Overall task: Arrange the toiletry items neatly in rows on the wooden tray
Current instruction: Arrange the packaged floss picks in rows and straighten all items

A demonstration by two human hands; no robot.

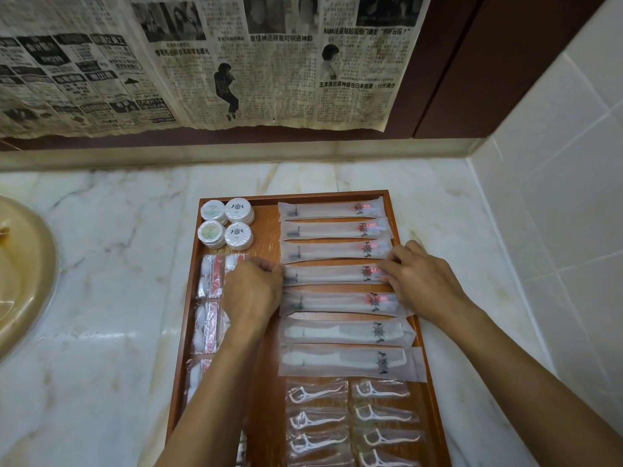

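Both hands, left hand (251,288) and right hand (416,276), pinch the ends of the 4th toothbrush packet (333,274), squaring it on the wooden tray (269,332); next, probably straighten the 5th

Both hands are pinching the fourth toothbrush packet (332,274) on the tray (269,332): left hand (253,291) at its left end, right hand (421,281) at its right. Combs (347,332) and floss picks (317,392) are lying nearer, soaps (226,223) at the far-left corner.
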